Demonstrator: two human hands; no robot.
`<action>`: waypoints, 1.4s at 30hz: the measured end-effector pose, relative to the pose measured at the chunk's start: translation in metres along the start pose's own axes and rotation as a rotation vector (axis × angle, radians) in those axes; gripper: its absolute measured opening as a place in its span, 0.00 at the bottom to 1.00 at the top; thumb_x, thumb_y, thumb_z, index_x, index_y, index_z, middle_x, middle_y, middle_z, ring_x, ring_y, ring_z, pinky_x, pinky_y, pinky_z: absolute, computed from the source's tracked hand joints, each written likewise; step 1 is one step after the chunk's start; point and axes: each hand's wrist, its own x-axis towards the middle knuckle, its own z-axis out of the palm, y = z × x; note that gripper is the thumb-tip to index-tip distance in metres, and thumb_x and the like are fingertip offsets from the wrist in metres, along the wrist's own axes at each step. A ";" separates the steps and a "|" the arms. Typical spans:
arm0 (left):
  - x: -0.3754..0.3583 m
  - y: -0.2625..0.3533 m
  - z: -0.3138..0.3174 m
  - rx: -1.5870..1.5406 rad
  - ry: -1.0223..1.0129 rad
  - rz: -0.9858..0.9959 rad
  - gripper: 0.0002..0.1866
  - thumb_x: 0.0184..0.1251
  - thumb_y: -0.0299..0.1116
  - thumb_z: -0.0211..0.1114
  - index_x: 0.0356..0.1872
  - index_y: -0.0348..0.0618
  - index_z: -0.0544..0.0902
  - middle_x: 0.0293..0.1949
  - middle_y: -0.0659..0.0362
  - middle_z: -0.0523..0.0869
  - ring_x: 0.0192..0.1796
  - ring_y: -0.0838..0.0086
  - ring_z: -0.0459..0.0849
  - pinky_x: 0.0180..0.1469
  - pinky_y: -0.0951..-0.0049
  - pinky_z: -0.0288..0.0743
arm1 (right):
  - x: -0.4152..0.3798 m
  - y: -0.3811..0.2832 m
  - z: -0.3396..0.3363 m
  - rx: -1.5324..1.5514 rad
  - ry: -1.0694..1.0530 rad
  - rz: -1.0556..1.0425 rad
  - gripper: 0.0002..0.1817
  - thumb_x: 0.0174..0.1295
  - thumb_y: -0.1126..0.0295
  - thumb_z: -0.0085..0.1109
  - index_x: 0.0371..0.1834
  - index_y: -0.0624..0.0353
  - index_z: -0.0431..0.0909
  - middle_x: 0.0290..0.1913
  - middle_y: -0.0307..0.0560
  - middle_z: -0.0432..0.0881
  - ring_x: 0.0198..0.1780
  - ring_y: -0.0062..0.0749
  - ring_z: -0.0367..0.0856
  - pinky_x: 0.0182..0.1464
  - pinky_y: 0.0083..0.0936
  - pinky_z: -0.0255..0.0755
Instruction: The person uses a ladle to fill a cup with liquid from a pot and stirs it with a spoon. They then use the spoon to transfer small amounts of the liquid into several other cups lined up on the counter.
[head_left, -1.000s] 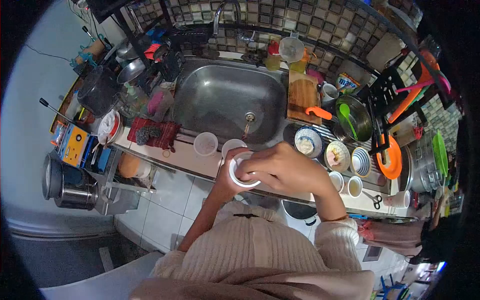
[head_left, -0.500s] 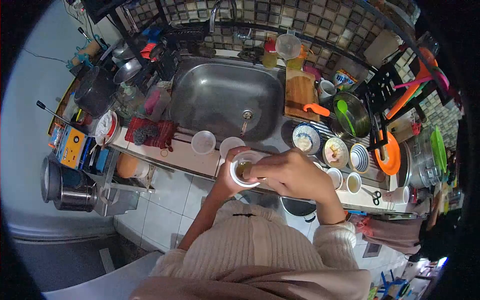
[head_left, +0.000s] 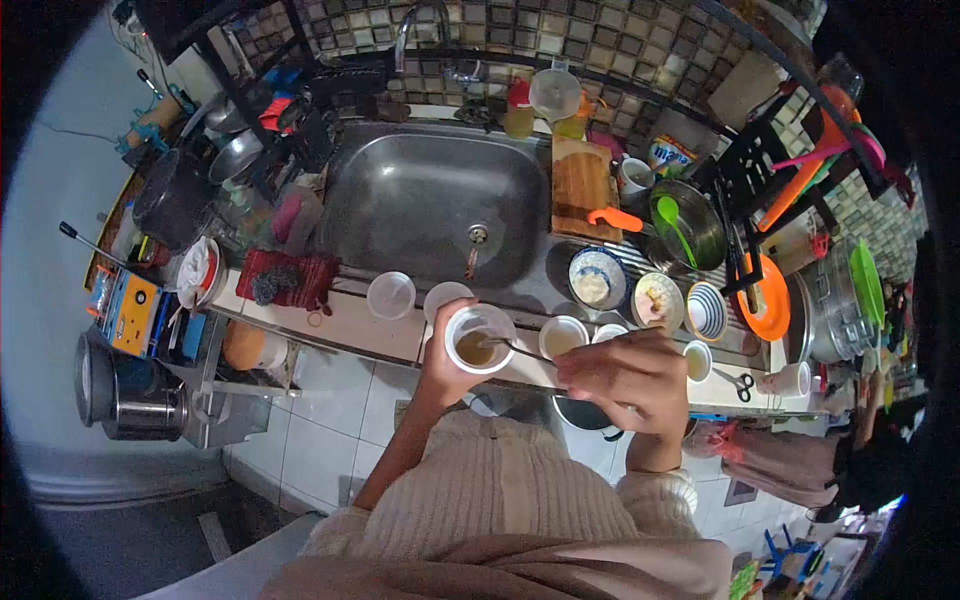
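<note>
My left hand [head_left: 443, 372] is wrapped round a white cup [head_left: 506, 322] that is tilted so its inside shows, with brownish liquid [head_left: 474, 348] at the bottom. In my right hand [head_left: 628, 378] is the handle of a thin metal spoon [head_left: 524, 351], whose other end reaches into the cup. Behind the held cup, two translucent cups, one [head_left: 391, 296] left of the other [head_left: 446, 300], stand on the counter edge. Several more white cups stand to the right, one [head_left: 563, 337] beyond the spoon and one [head_left: 698, 361] beside my right hand.
A metal sink [head_left: 430, 200] lies ahead. Right of it are a wooden board [head_left: 581, 185], a pot [head_left: 698, 225] with a green spoon, patterned bowls [head_left: 598, 277], an orange plate [head_left: 765, 300] and scissors [head_left: 740, 384]. A red cloth [head_left: 310, 280] lies left.
My right hand has moved right, away from the cup's mouth, and the spoon now shows between hand and cup. The view has shifted slightly.
</note>
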 end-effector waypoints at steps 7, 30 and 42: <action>0.001 -0.007 0.005 -0.043 -0.055 -0.056 0.43 0.31 0.24 0.77 0.54 0.42 0.62 0.48 0.54 0.74 0.52 0.68 0.74 0.54 0.69 0.69 | -0.033 0.018 0.004 0.129 0.391 0.210 0.03 0.55 0.78 0.51 0.31 0.64 0.74 0.23 0.50 0.79 0.19 0.26 0.74 0.26 0.21 0.73; 0.018 0.016 0.032 0.172 -0.120 -0.087 0.44 0.29 0.25 0.78 0.53 0.41 0.62 0.48 0.56 0.70 0.51 0.69 0.72 0.54 0.69 0.67 | -0.108 0.163 -0.043 -0.378 0.177 0.388 0.11 0.50 0.76 0.57 0.37 0.58 0.70 0.29 0.47 0.79 0.28 0.36 0.80 0.31 0.28 0.73; 0.020 0.007 0.060 0.170 -0.039 -0.096 0.44 0.31 0.25 0.77 0.54 0.43 0.59 0.47 0.56 0.71 0.49 0.69 0.73 0.53 0.67 0.68 | -0.101 0.209 -0.056 -0.429 -0.084 0.229 0.11 0.52 0.71 0.55 0.39 0.57 0.69 0.28 0.47 0.78 0.27 0.42 0.78 0.27 0.32 0.72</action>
